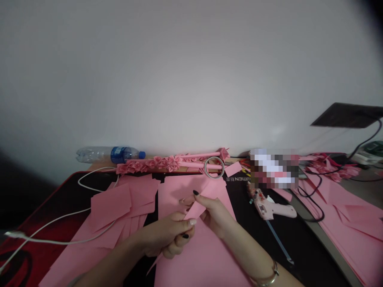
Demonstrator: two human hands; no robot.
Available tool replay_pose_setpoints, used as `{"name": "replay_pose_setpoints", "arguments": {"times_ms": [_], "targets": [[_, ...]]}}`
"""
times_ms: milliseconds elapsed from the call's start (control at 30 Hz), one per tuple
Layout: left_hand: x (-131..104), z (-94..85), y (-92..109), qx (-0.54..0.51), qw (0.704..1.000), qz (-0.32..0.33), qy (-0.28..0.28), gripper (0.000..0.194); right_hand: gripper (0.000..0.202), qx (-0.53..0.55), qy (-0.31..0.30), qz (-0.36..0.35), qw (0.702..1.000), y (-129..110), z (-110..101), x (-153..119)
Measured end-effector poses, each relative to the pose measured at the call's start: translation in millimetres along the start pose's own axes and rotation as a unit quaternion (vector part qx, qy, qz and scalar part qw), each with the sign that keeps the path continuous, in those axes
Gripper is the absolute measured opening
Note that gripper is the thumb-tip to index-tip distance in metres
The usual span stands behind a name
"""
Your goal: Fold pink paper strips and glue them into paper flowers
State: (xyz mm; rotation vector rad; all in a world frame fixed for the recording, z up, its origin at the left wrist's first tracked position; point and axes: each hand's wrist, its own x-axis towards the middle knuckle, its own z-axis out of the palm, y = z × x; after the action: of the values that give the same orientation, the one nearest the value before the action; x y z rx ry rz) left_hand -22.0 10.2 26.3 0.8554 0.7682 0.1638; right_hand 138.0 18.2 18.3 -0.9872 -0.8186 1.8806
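Note:
A narrow strip of pink paper [196, 209] is held between my two hands, above a stack of pink paper sheets [191, 259]. My left hand [172, 233] is closed on the lower part of the strip, thumb on top. Further up, my right hand [212, 209] pinches the strip between thumb and fingers; part of those fingers is hidden behind the paper. One end of a thin pink piece shows below my left hand. Just beyond my hands, a roll of tape [214, 176] rests against pink paper-flower stems [161, 162].
Loose pink sheets [110, 203] lie at left, crossed by a white cable [68, 241]. A plastic bottle [98, 154] lies by the wall. At right are a pink glue gun [277, 209], a black cable [317, 219] and more pink sheets [353, 215].

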Motion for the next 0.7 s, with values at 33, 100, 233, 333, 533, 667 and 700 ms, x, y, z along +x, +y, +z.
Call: {"name": "replay_pose_setpoints", "arguments": {"times_ms": [33,100,233,333,533,667,700], "targets": [[0,-0.9,0,0.001,1.0,-0.002,-0.007,0.048,0.032,0.003,0.011,-0.001,1.0,-2,-3,1],[0,-2.0,1,0.001,1.0,0.001,-0.008,0.047,0.031,0.008,0.019,0.001,1.0,-5,-7,3],[-1,-1.8,4,0.004,1.0,0.011,-0.004,0.046,0.027,0.032,0.036,-0.004,0.999,-7,-9,6],[-2,-1.7,6,0.007,1.0,-0.005,0.005,0.047,0.027,0.044,0.05,-0.02,0.998,-8,-7,7],[-7,-10.5,-2,0.015,1.0,0.004,-0.007,0.048,0.018,0.099,0.108,-0.051,0.988,-22,-25,13],[-10,-17.5,-9,0.019,0.998,-0.023,-0.049,0.052,0.013,0.123,0.158,-0.126,0.972,-40,-49,18],[-10,-17.9,-8,0.013,0.999,-0.017,-0.047,0.051,0.013,0.125,0.16,-0.137,0.969,-40,-50,18]]}}
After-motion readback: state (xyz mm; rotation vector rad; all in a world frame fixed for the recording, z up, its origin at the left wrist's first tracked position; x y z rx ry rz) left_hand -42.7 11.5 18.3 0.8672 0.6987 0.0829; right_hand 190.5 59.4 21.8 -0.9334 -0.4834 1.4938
